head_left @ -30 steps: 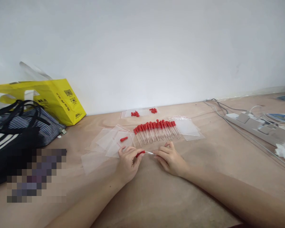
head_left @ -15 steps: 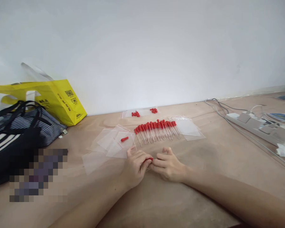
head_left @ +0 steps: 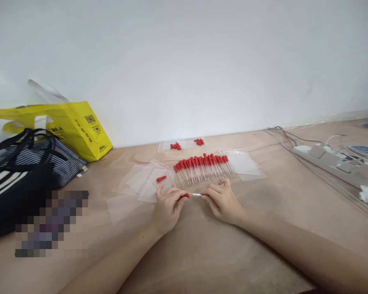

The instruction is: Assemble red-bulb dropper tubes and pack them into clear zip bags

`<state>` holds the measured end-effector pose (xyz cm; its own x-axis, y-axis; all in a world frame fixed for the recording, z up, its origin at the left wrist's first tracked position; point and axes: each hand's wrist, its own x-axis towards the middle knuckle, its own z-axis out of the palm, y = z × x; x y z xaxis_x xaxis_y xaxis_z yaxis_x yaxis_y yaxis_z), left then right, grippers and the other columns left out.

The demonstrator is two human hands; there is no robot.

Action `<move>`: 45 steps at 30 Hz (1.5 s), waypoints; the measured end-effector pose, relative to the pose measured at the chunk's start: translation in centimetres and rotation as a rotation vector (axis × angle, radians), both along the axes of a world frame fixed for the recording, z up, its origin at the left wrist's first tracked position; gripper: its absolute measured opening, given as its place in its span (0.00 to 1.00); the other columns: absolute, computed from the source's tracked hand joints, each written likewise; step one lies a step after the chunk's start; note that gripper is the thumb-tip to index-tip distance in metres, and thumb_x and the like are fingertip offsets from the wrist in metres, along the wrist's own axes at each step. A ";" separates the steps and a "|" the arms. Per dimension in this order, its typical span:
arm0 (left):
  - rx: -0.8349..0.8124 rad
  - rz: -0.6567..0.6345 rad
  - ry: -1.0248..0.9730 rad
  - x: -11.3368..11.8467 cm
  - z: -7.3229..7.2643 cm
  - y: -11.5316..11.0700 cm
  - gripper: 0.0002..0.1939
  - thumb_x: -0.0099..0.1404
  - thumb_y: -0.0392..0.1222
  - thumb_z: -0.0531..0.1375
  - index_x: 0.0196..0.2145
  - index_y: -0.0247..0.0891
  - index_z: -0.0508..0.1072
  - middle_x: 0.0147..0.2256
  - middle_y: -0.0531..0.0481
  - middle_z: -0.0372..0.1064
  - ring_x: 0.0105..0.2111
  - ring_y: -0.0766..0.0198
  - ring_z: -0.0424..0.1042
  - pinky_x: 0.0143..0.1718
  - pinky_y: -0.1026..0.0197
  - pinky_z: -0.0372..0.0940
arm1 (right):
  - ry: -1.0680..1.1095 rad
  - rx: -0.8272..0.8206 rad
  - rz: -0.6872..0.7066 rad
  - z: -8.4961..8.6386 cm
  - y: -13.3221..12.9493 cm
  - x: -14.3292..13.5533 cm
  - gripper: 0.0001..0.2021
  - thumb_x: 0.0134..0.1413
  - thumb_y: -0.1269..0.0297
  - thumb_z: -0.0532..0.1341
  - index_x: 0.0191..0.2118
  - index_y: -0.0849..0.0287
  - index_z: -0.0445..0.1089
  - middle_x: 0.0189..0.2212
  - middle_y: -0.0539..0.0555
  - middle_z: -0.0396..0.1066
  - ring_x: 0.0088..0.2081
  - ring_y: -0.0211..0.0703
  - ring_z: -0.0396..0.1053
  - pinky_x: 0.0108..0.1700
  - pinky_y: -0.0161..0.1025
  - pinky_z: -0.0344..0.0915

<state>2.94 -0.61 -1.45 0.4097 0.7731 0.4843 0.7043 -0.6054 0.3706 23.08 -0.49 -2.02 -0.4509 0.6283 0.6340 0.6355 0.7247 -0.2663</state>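
My left hand (head_left: 169, 206) is closed around a red rubber dropper bulb (head_left: 186, 195), whose end shows past the fingertips. A clear glass dropper tube (head_left: 195, 194) runs from the bulb to my right hand (head_left: 222, 200), which pinches its far end. Bulb and tube meet in line; how deep the tube sits is too small to tell. Just beyond my hands lies a row of droppers (head_left: 202, 167) with red bulbs and clear tubes. One loose red bulb (head_left: 161, 178) rests on clear plastic bags (head_left: 145, 188), left of the row.
Farther back, more red bulbs (head_left: 176, 146) lie on a clear bag by the wall. Another clear bag (head_left: 247, 166) is right of the row. A power strip (head_left: 331, 163) with cables stands at right. At left are a yellow bag (head_left: 76, 130) and a striped bag (head_left: 67, 163).
My hands have moved apart, left hand leftward and right hand slightly right and up. The clear tube between them now shows; before, the hands were close together over the red bulb.
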 end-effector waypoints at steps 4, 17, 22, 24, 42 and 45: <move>-0.040 0.021 -0.030 0.1 0.0 -0.1 0.09 0.64 0.40 0.48 0.34 0.41 0.67 0.32 0.55 0.71 0.36 0.63 0.68 0.50 0.49 0.38 | -0.014 -0.010 0.019 -0.1 -0.1 -0.3 0.09 0.55 0.70 0.49 0.34 0.60 0.66 0.24 0.49 0.66 0.25 0.33 0.58 0.37 0.39 0.43; 0.073 -0.035 0.054 0.4 0.2 -1.0 0.06 0.62 0.38 0.51 0.31 0.40 0.67 0.26 0.56 0.71 0.31 0.65 0.68 0.51 0.47 0.37 | -0.204 0.126 0.068 0.2 0.5 0.2 0.11 0.47 0.76 0.50 0.29 0.59 0.68 0.22 0.48 0.64 0.22 0.32 0.52 0.32 0.39 0.41; 0.111 -0.049 0.070 0.7 0.4 -1.2 0.07 0.61 0.37 0.51 0.29 0.39 0.67 0.25 0.55 0.71 0.30 0.64 0.68 0.51 0.47 0.37 | -0.203 0.096 0.089 0.1 0.3 -0.3 0.10 0.44 0.77 0.50 0.29 0.60 0.67 0.23 0.49 0.65 0.22 0.33 0.52 0.31 0.39 0.40; 0.119 -0.057 0.077 0.8 0.4 -1.2 0.07 0.61 0.37 0.51 0.28 0.39 0.67 0.25 0.55 0.71 0.30 0.64 0.68 0.51 0.47 0.38 | -0.188 0.069 0.095 0.1 0.2 -0.5 0.09 0.46 0.76 0.50 0.28 0.60 0.66 0.23 0.49 0.66 0.22 0.33 0.53 0.31 0.38 0.40; 0.118 -0.078 0.105 -0.5 1.0 -0.1 0.05 0.61 0.42 0.53 0.33 0.44 0.69 0.28 0.56 0.72 0.33 0.64 0.68 0.53 0.48 0.35 | -0.098 -0.144 0.118 0.5 0.8 -0.3 0.11 0.56 0.69 0.47 0.30 0.60 0.65 0.25 0.49 0.69 0.25 0.33 0.60 0.33 0.36 0.42; 0.099 -0.069 0.048 -0.1 0.5 -0.4 0.07 0.62 0.41 0.52 0.31 0.43 0.69 0.26 0.56 0.71 0.31 0.64 0.68 0.52 0.48 0.37 | -0.055 -0.136 0.137 0.3 0.7 -0.6 0.11 0.56 0.69 0.47 0.30 0.60 0.65 0.24 0.49 0.69 0.25 0.33 0.59 0.33 0.37 0.42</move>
<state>2.83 -1.01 -0.92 0.4845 0.6916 0.5357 0.6753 -0.6850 0.2735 22.50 0.19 -1.70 -0.5692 0.6369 0.5199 0.5499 0.7650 -0.3353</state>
